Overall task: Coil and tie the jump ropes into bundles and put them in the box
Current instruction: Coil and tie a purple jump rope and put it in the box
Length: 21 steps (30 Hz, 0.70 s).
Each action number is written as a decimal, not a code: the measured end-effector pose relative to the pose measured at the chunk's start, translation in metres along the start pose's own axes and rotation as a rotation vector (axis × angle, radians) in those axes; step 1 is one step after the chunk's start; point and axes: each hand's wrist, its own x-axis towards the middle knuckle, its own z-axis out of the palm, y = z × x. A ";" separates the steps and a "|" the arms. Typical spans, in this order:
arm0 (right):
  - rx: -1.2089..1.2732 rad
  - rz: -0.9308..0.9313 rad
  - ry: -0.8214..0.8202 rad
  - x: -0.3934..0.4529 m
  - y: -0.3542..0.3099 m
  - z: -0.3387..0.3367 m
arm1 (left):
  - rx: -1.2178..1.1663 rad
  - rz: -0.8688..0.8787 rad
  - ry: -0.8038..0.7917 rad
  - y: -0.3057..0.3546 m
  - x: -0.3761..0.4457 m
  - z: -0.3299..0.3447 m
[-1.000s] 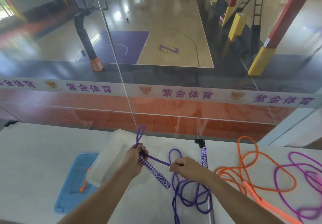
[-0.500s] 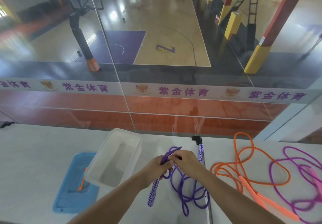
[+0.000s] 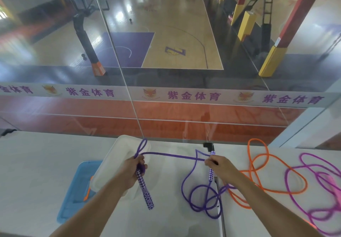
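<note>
Three jump ropes on the white table (image 3: 33,163): dark purple rope (image 3: 195,190) beside the translucent white plastic box (image 3: 110,163), then orange rope (image 3: 258,174), then magenta rope (image 3: 313,185), blurred and cut off. Left hand (image 3: 133,170) grips one checkered handle (image 3: 145,190); right hand (image 3: 217,163) pinches the taut cord. Blue lid (image 3: 73,190) partly hidden beneath the box.

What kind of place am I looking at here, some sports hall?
Most likely an indoor sports gym: beyond the glass barrier lies a basketball court with a padded hoop stand. The hands work a purple jump rope on a white table overlooking it.
</note>
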 end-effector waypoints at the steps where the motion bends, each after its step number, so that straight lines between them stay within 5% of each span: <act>1: 0.033 0.026 -0.003 -0.001 0.000 0.003 | -0.024 0.004 0.010 0.000 0.000 0.000; 7: 0.332 0.101 -0.081 -0.014 -0.035 0.057 | 0.099 -0.001 -0.058 -0.030 -0.008 0.035; 21: -0.010 -0.059 -0.129 -0.017 -0.073 0.086 | 0.260 0.067 -0.151 -0.057 -0.039 0.078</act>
